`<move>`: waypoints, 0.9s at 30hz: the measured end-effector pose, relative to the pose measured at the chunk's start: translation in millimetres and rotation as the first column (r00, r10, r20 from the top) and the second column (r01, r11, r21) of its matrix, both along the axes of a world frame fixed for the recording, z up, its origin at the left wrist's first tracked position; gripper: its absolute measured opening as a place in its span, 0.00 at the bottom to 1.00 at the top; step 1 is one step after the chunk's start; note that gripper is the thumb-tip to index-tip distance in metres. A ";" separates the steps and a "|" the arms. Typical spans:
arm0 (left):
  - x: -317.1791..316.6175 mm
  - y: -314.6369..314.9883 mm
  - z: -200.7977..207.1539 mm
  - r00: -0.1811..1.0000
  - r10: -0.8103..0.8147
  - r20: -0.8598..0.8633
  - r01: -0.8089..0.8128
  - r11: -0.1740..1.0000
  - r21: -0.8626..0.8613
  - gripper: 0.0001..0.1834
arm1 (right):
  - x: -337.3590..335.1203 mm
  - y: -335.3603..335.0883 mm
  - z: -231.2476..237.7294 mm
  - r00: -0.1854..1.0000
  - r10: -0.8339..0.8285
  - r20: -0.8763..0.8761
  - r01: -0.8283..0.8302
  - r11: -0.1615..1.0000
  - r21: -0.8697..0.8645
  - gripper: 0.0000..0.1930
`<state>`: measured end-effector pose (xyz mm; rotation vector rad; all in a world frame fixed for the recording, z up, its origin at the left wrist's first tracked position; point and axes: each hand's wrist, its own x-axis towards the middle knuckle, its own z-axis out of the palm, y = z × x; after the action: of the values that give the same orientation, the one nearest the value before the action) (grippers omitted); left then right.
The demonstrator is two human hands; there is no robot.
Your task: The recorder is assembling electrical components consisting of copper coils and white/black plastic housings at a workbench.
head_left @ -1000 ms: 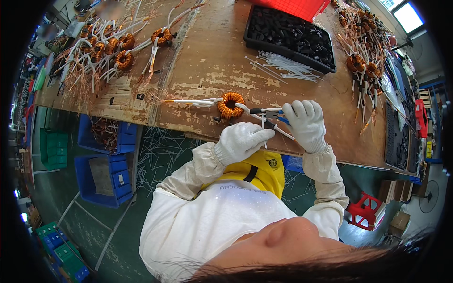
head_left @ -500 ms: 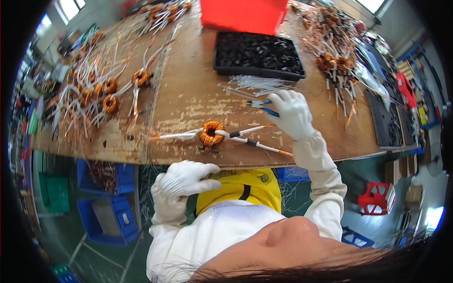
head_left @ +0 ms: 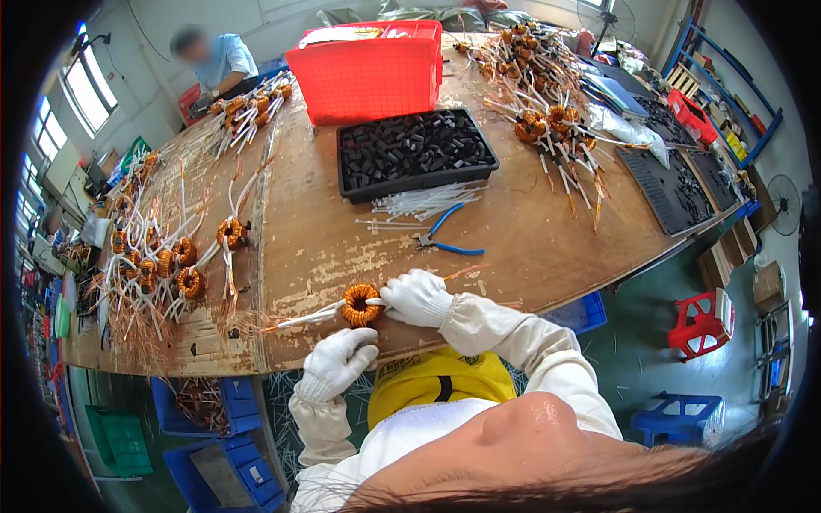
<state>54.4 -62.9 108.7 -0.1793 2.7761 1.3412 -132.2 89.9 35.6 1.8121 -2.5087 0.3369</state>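
A copper-wound toroidal coil [head_left: 360, 305] lies near the table's front edge, its white-sleeved leads reaching out to both sides. My gloved right hand [head_left: 416, 297] is closed over the leads just right of the ring, hiding most of them; bare copper ends show beyond it. My gloved left hand [head_left: 339, 363] is just below the coil at the table edge, fingers loosely bent and apart from the thumb, with nothing seen in it. Beyond my right hand, blue-handled cutting pliers [head_left: 462, 250] lie on the table, jaws toward the left, beside a bundle of white cable ties [head_left: 428, 201].
A black tray [head_left: 419, 188] full of small black pieces stands behind the ties, before a red crate [head_left: 363, 81]. Coils lie heaped at left [head_left: 162, 265] and far right [head_left: 547, 124]. Blue bins [head_left: 231, 470] stand below; another person [head_left: 224, 64] sits at the far left.
My right hand has left the pliers, now lying on the table, and moved to the coil's right-hand leads. My left hand has come closer to the coil. The view has shifted, showing more background.
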 end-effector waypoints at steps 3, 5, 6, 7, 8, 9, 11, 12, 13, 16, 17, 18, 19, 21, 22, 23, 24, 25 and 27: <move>1.0 4.3 -25.3 0.998 -0.053 -0.043 0.053 0.999 0.000 0.15 | 2.5 3.5 -2.5 0.998 0.038 0.058 -0.034 0.997 -0.069 0.11; -1.8 9.1 -33.4 0.998 -0.055 -0.004 0.055 0.998 0.023 0.17 | 4.4 19.7 2.5 0.985 -0.039 0.167 0.042 0.999 -0.018 0.08; -4.0 9.5 -31.6 0.997 -0.071 -0.026 0.073 0.995 0.067 0.16 | 3.8 31.0 8.2 0.982 -0.023 0.186 0.037 0.997 -0.072 0.08; -5.9 10.1 -31.7 0.995 -0.088 -0.046 0.093 0.989 0.113 0.15 | 3.4 42.9 16.2 0.978 -0.017 0.208 0.048 0.989 -0.143 0.08; -7.4 10.0 -40.1 0.990 -0.082 -0.116 0.108 0.966 0.237 0.13 | 2.3 56.7 27.1 0.980 -0.048 0.192 0.083 0.980 -0.180 0.08; -9.4 8.1 -35.1 0.990 -0.074 -0.124 0.101 0.968 0.231 0.13 | 2.2 70.3 41.9 0.971 -0.102 0.216 0.155 0.957 -0.246 0.08; -14.1 10.2 -25.3 0.983 -0.009 -0.186 0.054 0.970 0.238 0.10 | -5.7 96.2 62.3 0.943 -0.150 0.297 0.270 0.867 -0.420 0.09; -16.3 11.1 -30.5 0.971 0.095 -0.219 -0.021 0.949 0.315 0.09 | -13.7 105.8 62.4 0.915 -0.188 0.357 0.353 0.803 -0.481 0.10; -20.4 9.4 -35.1 0.974 0.075 -0.215 -0.002 0.946 0.323 0.09 | -22.4 114.6 63.5 0.881 -0.222 0.417 0.435 0.726 -0.532 0.11; -28.3 8.0 -66.2 0.873 0.177 -0.455 -0.305 0.925 -0.225 0.14 | -50.2 144.5 75.7 0.812 -0.338 0.476 0.583 0.494 -0.645 0.09; -28.2 8.5 -74.6 0.874 0.176 -0.453 -0.300 0.928 -0.220 0.14 | -61.3 152.0 83.0 0.717 -0.252 0.650 0.689 0.399 -0.605 0.07; -34.5 8.7 -81.0 0.880 0.133 -0.457 -0.326 0.868 -0.375 0.16 | -77.5 159.2 91.3 0.642 -0.258 0.722 0.764 0.295 -0.574 0.05; -44.7 9.1 -86.7 0.884 0.090 -0.459 -0.349 0.781 -0.518 0.17 | -105.3 175.4 91.9 0.618 -0.324 0.717 0.786 0.248 -0.566 0.03; -54.2 6.3 -96.7 0.889 0.089 -0.448 -0.337 0.791 -0.511 0.18 | -165.1 198.8 109.3 0.682 -0.472 0.559 0.720 0.297 -0.628 0.07; -58.2 10.0 -95.2 0.891 0.083 -0.446 -0.326 0.801 -0.503 0.17 | -206.2 219.3 108.3 0.668 -0.584 0.461 0.697 0.274 -0.663 0.11; -54.8 9.7 -95.5 0.897 0.098 -0.432 -0.329 0.800 -0.501 0.16 | -216.4 212.6 134.0 0.567 -0.716 0.408 0.779 0.305 -0.547 0.14; -58.3 12.0 -91.9 0.875 0.063 -0.480 -0.332 0.800 -0.500 0.16 | -262.3 244.8 117.2 0.408 -0.904 -0.127 0.674 0.393 -0.625 0.21; -53.8 12.5 -92.8 0.879 0.078 -0.471 -0.339 0.795 -0.502 0.16 | -270.4 238.1 128.8 0.316 -0.918 -0.239 0.776 0.395 -0.491 0.26; -53.8 9.8 -94.1 0.881 0.092 -0.464 -0.340 0.805 -0.487 0.16 | -265.3 207.4 126.1 0.475 -0.854 -0.212 0.629 0.498 -0.597 0.25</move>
<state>0.6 -53.1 14.6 -0.2731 3.5582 0.5832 -397.5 297.3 161.7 0.3698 -2.2858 0.3039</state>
